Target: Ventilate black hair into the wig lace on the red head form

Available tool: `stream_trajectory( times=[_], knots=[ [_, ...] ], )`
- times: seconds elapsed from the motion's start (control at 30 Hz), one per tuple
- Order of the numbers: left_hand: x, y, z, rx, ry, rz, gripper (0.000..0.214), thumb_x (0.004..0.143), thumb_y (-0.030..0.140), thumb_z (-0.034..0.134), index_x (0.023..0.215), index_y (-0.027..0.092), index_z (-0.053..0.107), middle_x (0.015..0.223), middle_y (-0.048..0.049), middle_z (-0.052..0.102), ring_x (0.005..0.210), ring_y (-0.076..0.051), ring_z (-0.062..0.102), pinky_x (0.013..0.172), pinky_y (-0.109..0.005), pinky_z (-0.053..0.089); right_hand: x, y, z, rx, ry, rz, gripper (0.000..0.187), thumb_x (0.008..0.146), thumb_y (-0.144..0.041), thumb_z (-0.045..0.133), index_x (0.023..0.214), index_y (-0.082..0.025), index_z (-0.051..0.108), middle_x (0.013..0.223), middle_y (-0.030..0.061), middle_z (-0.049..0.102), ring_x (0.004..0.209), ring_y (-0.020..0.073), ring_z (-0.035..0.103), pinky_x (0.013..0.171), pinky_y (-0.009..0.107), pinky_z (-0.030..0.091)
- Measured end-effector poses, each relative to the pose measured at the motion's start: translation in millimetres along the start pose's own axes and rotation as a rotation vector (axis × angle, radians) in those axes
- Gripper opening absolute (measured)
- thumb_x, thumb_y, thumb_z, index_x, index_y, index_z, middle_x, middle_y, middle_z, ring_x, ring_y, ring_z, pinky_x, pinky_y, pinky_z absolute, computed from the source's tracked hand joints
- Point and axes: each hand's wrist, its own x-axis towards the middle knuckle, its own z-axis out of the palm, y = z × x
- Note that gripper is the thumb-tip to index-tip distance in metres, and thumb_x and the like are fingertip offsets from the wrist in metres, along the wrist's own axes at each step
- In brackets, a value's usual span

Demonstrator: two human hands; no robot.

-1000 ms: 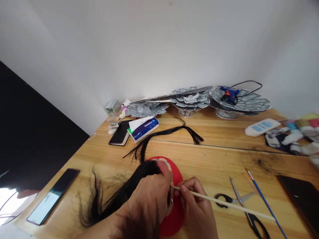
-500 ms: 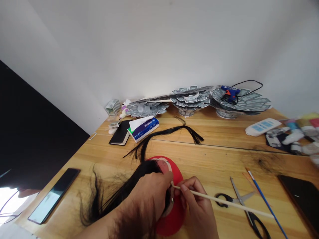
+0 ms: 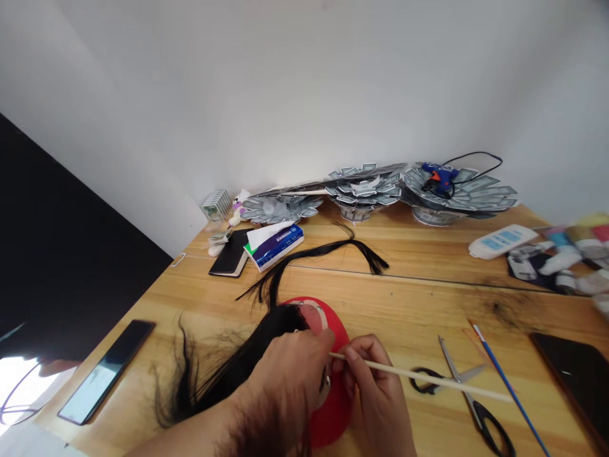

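A round red piece (image 3: 339,398) lies on the table in front of me, with a pink and beige shape on it and long black hair (image 3: 266,336) spreading to the left. My left hand (image 3: 297,362) rests over this shape with its fingers curled down; what they grip is hidden beneath them. My right hand (image 3: 375,387) pinches a thin pale wooden stick (image 3: 428,376) between thumb and fingers, at the right rim of the red piece. The stick's tip is close to my left fingertips, and its long end points right, above the scissors (image 3: 459,381).
A blue paintbrush (image 3: 509,381) and a dark phone (image 3: 573,374) lie at right, another phone (image 3: 107,371) at left. Behind are a black hair strand (image 3: 323,249), tissue pack (image 3: 278,247), notebook (image 3: 231,254), grey petalled models (image 3: 364,190), glue gun (image 3: 440,179) and white remote-like device (image 3: 503,241).
The stick has shifted slightly left and its far end has dropped a little lower. My left hand has moved slightly over the red piece. Everything else stays in place.
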Motion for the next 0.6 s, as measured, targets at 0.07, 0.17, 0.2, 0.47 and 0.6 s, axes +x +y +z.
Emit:
stream_trajectory(
  times=[0.07,0.17,0.2,0.47,0.6],
  knots=[
    [-0.6,0.9,1.0,0.01,0.008,-0.014,0.021,0.087,0.012,0.044,0.088,0.017,0.065,0.084,-0.0135,0.076,0.073,-0.031,0.074,0.058,-0.033,0.05,-0.1,-0.5,0.4,0.011,0.0,0.004,0.033,0.083,-0.05,0.073,0.073,-0.022,0.058,0.059,-0.0033,0.064,0.05,0.0113,0.046,0.049,0.021,0.035],
    [-1.8,0.3,2.7,0.027,0.012,-0.013,0.025,0.085,0.01,0.042,0.089,0.017,0.066,0.085,-0.014,0.076,0.073,-0.033,0.074,0.058,-0.035,0.051,0.1,-1.7,0.7,0.02,0.001,0.007,0.033,0.083,-0.049,0.073,0.073,-0.022,0.058,0.059,-0.0032,0.064,0.049,0.0111,0.045,0.048,0.021,0.034],
    [-2.4,-0.4,3.4,0.033,0.013,-0.007,0.027,0.085,0.009,0.041,0.091,0.016,0.066,0.085,-0.014,0.076,0.073,-0.033,0.074,0.059,-0.035,0.051,0.2,-2.0,0.6,0.02,0.0,0.008,0.033,0.083,-0.049,0.074,0.073,-0.022,0.058,0.058,-0.0032,0.064,0.049,0.011,0.045,0.048,0.021,0.035],
    [-8.6,-6.3,5.0,0.026,0.031,0.012,0.032,0.082,0.009,0.042,0.101,0.018,0.066,0.087,-0.012,0.076,0.074,-0.031,0.074,0.06,-0.034,0.052,0.4,0.7,-1.6,0.031,-0.018,0.014,0.031,0.085,-0.047,0.073,0.074,-0.022,0.058,0.06,-0.0035,0.065,0.05,0.0105,0.046,0.049,0.02,0.036],
    [-6.6,-6.1,0.5,-0.003,0.013,0.014,0.028,0.083,0.009,0.042,0.097,0.016,0.066,0.087,-0.0125,0.076,0.075,-0.03,0.074,0.061,-0.033,0.051,1.2,2.9,-1.0,0.034,-0.021,0.008,0.031,0.085,-0.047,0.073,0.074,-0.022,0.058,0.059,-0.004,0.064,0.05,0.0098,0.045,0.049,0.019,0.035]
  ],
)
